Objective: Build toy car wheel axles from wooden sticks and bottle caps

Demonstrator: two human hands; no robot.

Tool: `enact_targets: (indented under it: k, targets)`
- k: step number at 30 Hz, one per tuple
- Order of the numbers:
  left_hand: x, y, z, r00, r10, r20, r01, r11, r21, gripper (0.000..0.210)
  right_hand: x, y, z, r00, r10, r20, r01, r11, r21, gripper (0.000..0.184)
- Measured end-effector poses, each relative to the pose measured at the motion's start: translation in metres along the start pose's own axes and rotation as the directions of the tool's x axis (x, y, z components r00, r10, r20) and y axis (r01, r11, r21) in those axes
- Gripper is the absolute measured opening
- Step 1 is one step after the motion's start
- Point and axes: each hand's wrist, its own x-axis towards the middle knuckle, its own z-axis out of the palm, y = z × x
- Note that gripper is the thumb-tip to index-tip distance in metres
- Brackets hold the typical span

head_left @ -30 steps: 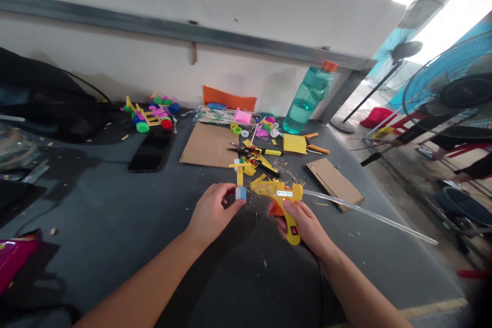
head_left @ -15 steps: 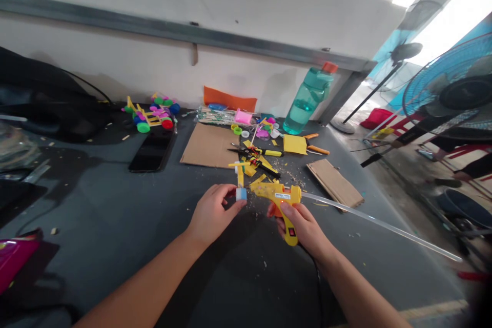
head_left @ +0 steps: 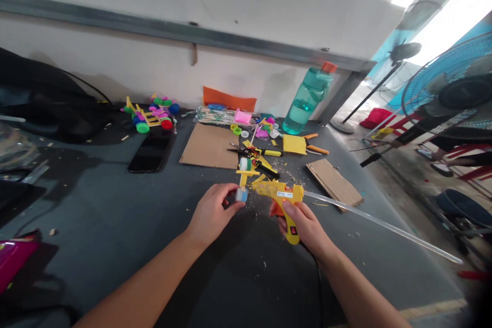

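Note:
My left hand (head_left: 215, 208) pinches a light blue bottle cap (head_left: 241, 195) between thumb and fingertips. Yellow sticks (head_left: 243, 179) run from that cap away from me, and a white and green cap (head_left: 245, 164) shows at their far end. In my right hand (head_left: 302, 220) is a yellow hot glue gun (head_left: 274, 192), its fingers wrapped round the handle near the orange trigger. The nozzle points left, close beside the sticks; whether it touches them I cannot tell. A long clear glue stick (head_left: 384, 223) juts out of the gun's back.
Beyond my hands lie cardboard (head_left: 209, 146), pliers (head_left: 269, 152), yellow scraps and a folded cardboard piece (head_left: 335, 184). A teal water bottle (head_left: 303, 105) stands by the wall. Farther left are a phone (head_left: 151, 151) and small toy cars (head_left: 149, 115). A fan (head_left: 457, 92) stands at right.
The piece in my left hand has turned, so the white and green cap now shows at its far end. The glue gun has shifted slightly right.

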Motion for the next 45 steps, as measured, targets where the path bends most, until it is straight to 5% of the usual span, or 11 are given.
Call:
enact_targets:
  k: [33, 45]
  targets:
    - [-0.0005, -0.0012, -0.0003, 1.0, 0.011, 0.005, -0.011, 1.0, 0.008, 0.033, -0.0009, -0.0048, 0.0027, 1.0, 0.006, 0.001, -0.006, 1.0, -0.025, 0.047]
    - [-0.0003, 0.0049, -0.0022, 0.995, -0.097, -0.009, 0.097, 0.995, -0.016, 0.036, -0.0008, 0.0036, 0.0016, 0.999, -0.033, 0.002, 0.033, 0.999, -0.04, 0.045]
